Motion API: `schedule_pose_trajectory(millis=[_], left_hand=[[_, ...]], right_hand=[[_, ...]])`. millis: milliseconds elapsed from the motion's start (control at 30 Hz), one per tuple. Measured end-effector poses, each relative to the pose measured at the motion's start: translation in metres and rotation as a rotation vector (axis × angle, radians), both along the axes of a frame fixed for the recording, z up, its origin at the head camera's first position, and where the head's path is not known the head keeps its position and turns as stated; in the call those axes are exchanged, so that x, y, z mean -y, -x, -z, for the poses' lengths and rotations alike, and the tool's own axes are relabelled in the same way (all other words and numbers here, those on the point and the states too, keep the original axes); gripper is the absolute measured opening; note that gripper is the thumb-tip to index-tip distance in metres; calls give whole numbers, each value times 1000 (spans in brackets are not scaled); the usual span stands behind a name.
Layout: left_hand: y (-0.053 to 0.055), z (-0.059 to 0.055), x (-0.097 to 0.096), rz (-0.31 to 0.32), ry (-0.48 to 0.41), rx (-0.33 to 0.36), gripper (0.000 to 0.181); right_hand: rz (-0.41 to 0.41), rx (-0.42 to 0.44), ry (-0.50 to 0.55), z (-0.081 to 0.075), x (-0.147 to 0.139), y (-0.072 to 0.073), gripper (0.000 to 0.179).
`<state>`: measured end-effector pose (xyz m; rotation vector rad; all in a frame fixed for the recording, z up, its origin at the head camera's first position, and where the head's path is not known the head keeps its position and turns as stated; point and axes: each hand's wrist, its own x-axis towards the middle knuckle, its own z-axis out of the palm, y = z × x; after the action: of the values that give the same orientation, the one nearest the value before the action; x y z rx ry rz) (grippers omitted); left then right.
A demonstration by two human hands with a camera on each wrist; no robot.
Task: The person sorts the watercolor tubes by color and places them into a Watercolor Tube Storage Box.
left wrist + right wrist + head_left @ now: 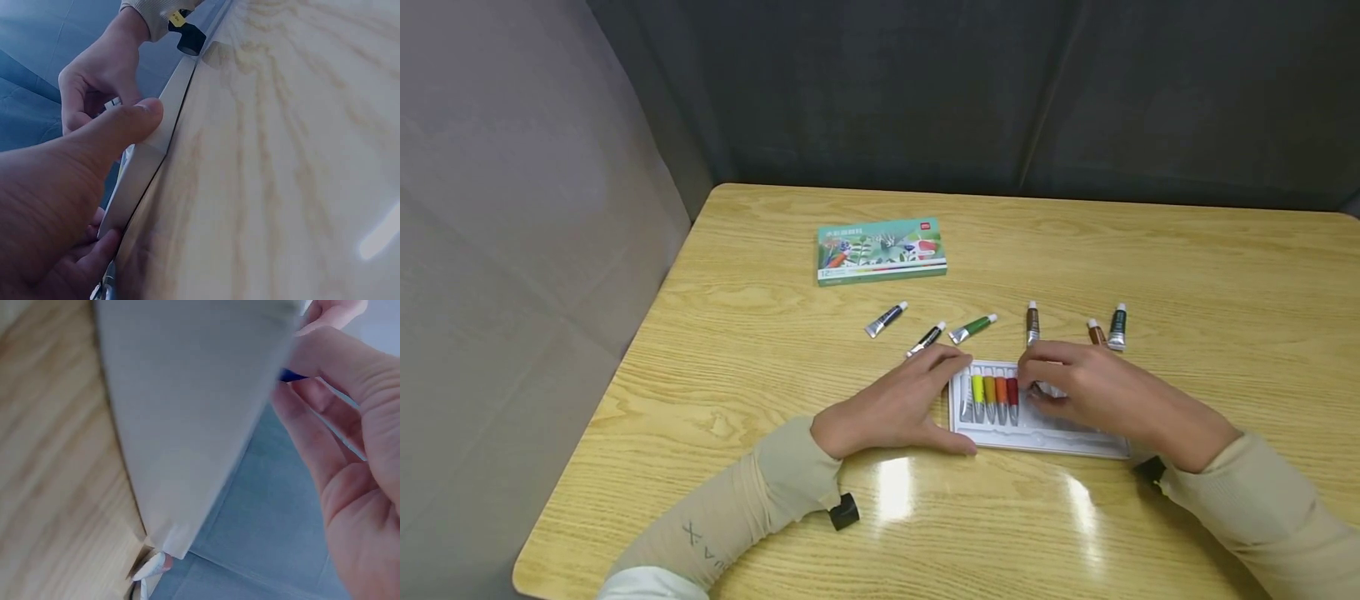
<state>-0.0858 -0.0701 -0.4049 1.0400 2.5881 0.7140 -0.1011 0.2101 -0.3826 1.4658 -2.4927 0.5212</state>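
A white plastic tray (1045,447) lies on the table with several paint tubes in its left part: a white tube (966,398), a yellow tube (978,390), an ochre one, an orange one and a dark red tube (1013,392). My left hand (904,402) holds the tray's left end, fingers at the far corner and thumb along the near edge. Over the slots beside the dark red tube, my right hand (1086,387) pinches a small paint tube. A bit of blue on that tube (292,375) shows in the right wrist view; the fingers hide most of it.
Beyond the tray lie loose tubes: a dark blue tube (887,319), a black tube (927,337), a green tube (973,328), a brown tube (1033,322), a reddish-brown tube (1097,332) and a dark green tube (1117,327). A teal paint box (882,250) lies farther back.
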Motion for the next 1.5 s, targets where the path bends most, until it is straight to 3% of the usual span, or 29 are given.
schedule_pose_trajectory(millis=[433, 633, 1067, 1333, 1500], left_hand=[[1, 1, 0, 6, 2, -3, 112], [1, 1, 0, 9, 2, -1, 112], [1, 1, 0, 7, 4, -11, 112], [0, 1, 0, 2, 6, -3, 112], [0, 0, 0, -1, 7, -1, 112]], right_hand=[[4, -30, -36, -1, 3, 0, 39], [-35, -75, -76, 0, 2, 2, 35], [7, -7, -91, -4, 0, -3, 31], [-30, -68, -78, -5, -1, -1, 40], [-31, -70, -81, -6, -3, -1, 35]])
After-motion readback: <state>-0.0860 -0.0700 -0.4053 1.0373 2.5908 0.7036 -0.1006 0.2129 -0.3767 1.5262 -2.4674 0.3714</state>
